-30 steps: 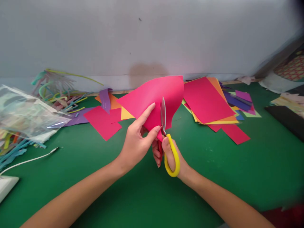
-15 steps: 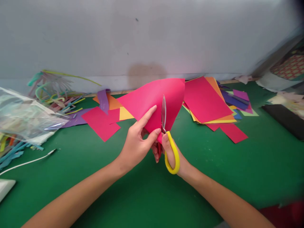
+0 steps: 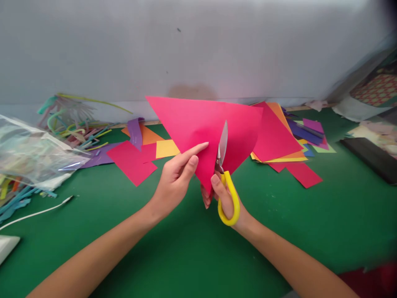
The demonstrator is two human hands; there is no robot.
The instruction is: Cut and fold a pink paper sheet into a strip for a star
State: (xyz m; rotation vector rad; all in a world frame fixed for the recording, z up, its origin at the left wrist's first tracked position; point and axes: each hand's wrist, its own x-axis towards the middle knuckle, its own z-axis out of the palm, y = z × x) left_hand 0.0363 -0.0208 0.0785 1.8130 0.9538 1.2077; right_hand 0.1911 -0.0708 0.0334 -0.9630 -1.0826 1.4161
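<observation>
A large red paper sheet [image 3: 192, 124] is held up above the green table, its lower corner pointing down between my hands. My left hand [image 3: 176, 176] grips the sheet's lower left side, index finger stretched across the front and the other fingers hidden behind. My right hand [image 3: 229, 200] holds scissors [image 3: 229, 198] with a yellow handle, thumb through the loop. One blade shows upright in front of the paper, its tip upward; the other blade is hidden behind the sheet.
Red, orange and yellow sheets [image 3: 273, 140] lie at the back right, near a black case [image 3: 369, 159]. Paper pieces [image 3: 132, 161] lie left of centre. Pipe cleaners [image 3: 77, 128], a clear plastic bag [image 3: 34, 149] and a white cable [image 3: 37, 211] are at the left.
The red sheet has turned and spread wider, its left corner rising. My right hand and the scissors have shifted slightly right. My left thumb has moved up and left, away from the scissors.
</observation>
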